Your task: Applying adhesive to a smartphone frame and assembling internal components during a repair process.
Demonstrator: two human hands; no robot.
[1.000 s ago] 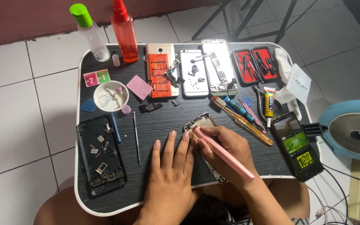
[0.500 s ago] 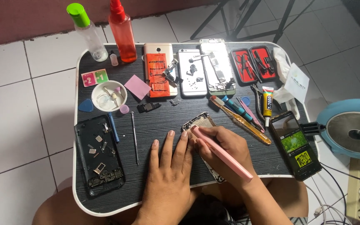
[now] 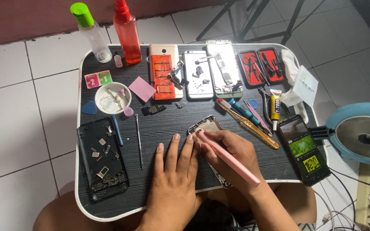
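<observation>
We list first the dark ribbed surface (image 3: 172, 124) with its white rim, resting over our lap above a white tiled floor. To the right, off the surface, sits a pale blue round fan (image 3: 360, 137).

At the far left edge stand a red spray bottle (image 3: 127, 36) and a clear bottle with a green cap (image 3: 93, 34). At the near left lies a black phone frame (image 3: 101, 160) with small loose parts on it. On the right lies a lit smartphone (image 3: 304, 149). Along the far edge lie a phone back with an orange screw mat (image 3: 164, 72), a silver phone housing (image 3: 198, 77) and a red tool case (image 3: 262, 64). A small white bowl (image 3: 113, 97) sits left of centre.

Our left hand (image 3: 174, 179) lies flat, fingers spread, its grip empty, the fingertips pressing on the opened phone (image 3: 206, 126) at the near centre of the surface.

Our right hand (image 3: 230, 152) is closed around a pink pen-shaped tool (image 3: 230, 159), whose tip meets the opened phone's upper part.

Smaller: a yellow-handled brush (image 3: 249, 126), a glue tube (image 3: 275, 107), a thin metal rod (image 3: 138, 139), a blue pick (image 3: 88, 108).
</observation>
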